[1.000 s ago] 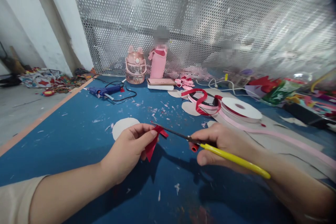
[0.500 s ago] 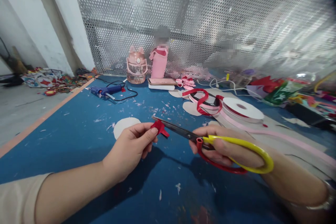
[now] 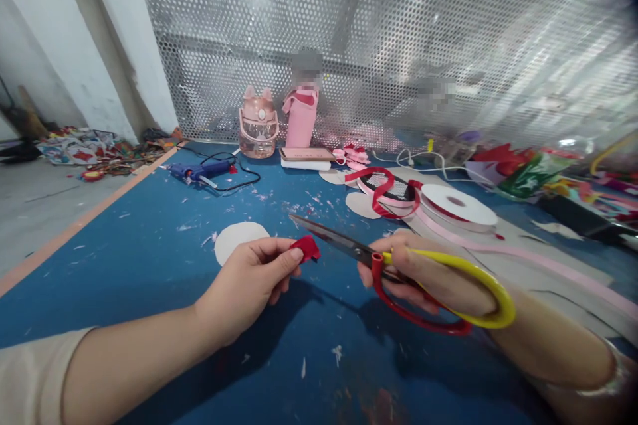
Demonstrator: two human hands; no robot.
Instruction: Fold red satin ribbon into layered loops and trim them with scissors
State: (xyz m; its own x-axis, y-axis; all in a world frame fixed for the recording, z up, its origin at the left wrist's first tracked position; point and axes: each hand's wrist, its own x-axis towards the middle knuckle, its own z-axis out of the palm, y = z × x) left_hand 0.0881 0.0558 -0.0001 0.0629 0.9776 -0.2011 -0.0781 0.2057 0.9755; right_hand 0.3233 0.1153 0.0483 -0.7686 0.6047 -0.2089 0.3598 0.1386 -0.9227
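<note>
A small folded piece of red ribbon (image 3: 308, 248) is pinched between the thumb and fingers of my left hand (image 3: 259, 272), held above the blue tabletop (image 3: 249, 365). My right hand (image 3: 399, 265) grips a pair of scissors (image 3: 349, 246) with one yellow and one red handle. Their dark blades point up and left, just beyond the ribbon and seemingly apart from it. Partly behind my left hand lies a pale round disc (image 3: 239, 239).
A blue glue gun (image 3: 202, 171) with a black cord lies at the left. Behind stand a pink bottle (image 3: 258, 126), a pink pouch (image 3: 302, 118) and a phone (image 3: 308, 156). Ribbon spools (image 3: 458, 204) and red ribbon (image 3: 385, 192) lie right, before a perforated metal screen (image 3: 349, 33).
The red ribbon's loose end has turned in my left fingers and now looks more folded. The scissor blades have come away from it, their tip a little higher.
</note>
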